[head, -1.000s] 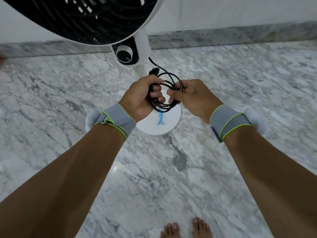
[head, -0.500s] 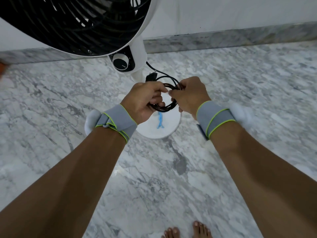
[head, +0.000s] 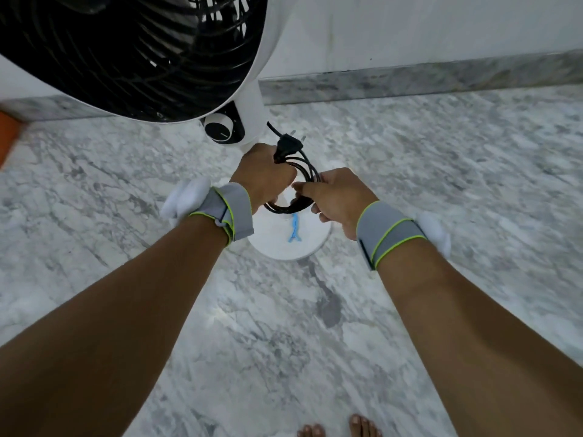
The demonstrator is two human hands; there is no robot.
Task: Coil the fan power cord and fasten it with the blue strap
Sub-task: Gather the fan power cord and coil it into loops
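Orange object [head: 8,138]: far left edge, only a blurred corner shows.
Fan [head: 132,52]: far left, black grille in a white rim; a round dial [head: 219,130] sits below it. No brand or writing can be read.
Left hand [head: 260,176]: fingers curled round the coiled power cord [head: 304,171], just under the plug [head: 287,146], whose prongs point far-right.
Blue strap [head: 294,228]: lies loose on the fan's white round base [head: 274,244], just near of the coil, apart from both hands.
Right hand [head: 339,198]: pinches the coil's right side, fingers bent.
Wristbands: grey with lime edging on both wrists, no legible label.
Floor [head: 441,184]: grey-veined marble; bare toes at the near edge.
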